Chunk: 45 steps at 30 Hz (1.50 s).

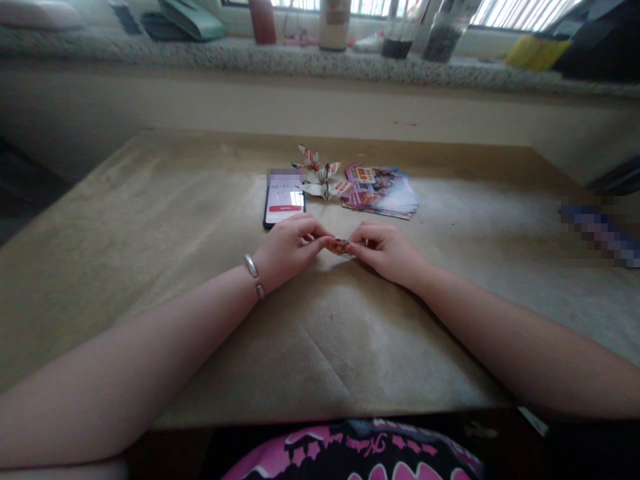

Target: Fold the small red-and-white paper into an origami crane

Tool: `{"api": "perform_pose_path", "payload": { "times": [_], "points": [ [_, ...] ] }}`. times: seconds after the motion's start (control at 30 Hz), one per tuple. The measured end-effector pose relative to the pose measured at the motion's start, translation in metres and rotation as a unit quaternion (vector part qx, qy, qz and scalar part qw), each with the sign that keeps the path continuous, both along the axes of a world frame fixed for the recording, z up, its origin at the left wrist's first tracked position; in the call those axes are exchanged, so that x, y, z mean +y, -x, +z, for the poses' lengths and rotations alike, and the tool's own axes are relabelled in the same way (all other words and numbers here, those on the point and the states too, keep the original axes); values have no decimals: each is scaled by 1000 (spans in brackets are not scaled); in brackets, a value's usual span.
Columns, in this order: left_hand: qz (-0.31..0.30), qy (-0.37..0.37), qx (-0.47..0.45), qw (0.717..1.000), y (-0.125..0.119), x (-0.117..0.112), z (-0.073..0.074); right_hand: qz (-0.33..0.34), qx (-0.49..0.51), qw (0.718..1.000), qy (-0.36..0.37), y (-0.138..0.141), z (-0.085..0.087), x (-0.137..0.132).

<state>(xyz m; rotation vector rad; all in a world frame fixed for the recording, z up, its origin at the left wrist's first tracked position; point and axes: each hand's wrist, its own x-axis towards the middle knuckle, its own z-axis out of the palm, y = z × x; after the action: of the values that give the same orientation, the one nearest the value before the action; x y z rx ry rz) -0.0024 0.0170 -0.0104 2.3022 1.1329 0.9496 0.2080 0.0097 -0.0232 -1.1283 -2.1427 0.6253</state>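
Note:
A small folded piece of printed paper (339,247), orange and white, is held between my two hands just above the table. My left hand (295,245), with a silver bangle on its wrist, pinches the paper's left end between thumb and fingers. At the right end, the thumb and fingers of my right hand (383,248) are closed on the same paper. My fingers cover much of it, so its full shape is hidden. Beyond my hands lie several folded paper figures (325,181) with pointed petals or wings.
A phone (284,203) with a lit screen lies behind my left hand. Right of the paper figures is a stack of colourful printed sheets (383,190). The tan table (225,373) meets a wall below a granite sill (290,59) bearing bottles and jars (335,25).

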Motion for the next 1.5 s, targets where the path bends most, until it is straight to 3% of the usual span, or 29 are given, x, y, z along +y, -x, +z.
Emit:
{"api": "perform_pose_path", "payload": {
  "times": [0.13,0.2,0.37,0.6,0.73,0.93,1.07,1.3,1.5],
  "points": [
    [-5,87,-59,994,-1,2,-4,-8,19,1000,15,0,-2,1],
    [-16,97,-61,993,-2,1,-5,-2,25,1000,18,-1,-2,2],
    [-16,30,7,999,-3,-2,-4,-25,50,998,24,1,-1,0],
    [4,-48,7,999,-3,-1,-3,-69,98,991,62,9,8,-10],
    [-1,-46,-24,999,-4,-2,-3,-75,98,989,85,11,7,-13],
    [-23,-14,-28,999,-5,-1,-3,-63,72,995,42,10,1,-9],
    [-48,22,6,999,-6,0,-4,-41,109,990,84,10,2,-6],
    [-61,19,35,997,-8,-2,-1,-44,133,980,139,10,2,-4],
    [-63,25,45,997,-7,-1,-2,-49,69,992,95,12,2,-5]
  ]
}}
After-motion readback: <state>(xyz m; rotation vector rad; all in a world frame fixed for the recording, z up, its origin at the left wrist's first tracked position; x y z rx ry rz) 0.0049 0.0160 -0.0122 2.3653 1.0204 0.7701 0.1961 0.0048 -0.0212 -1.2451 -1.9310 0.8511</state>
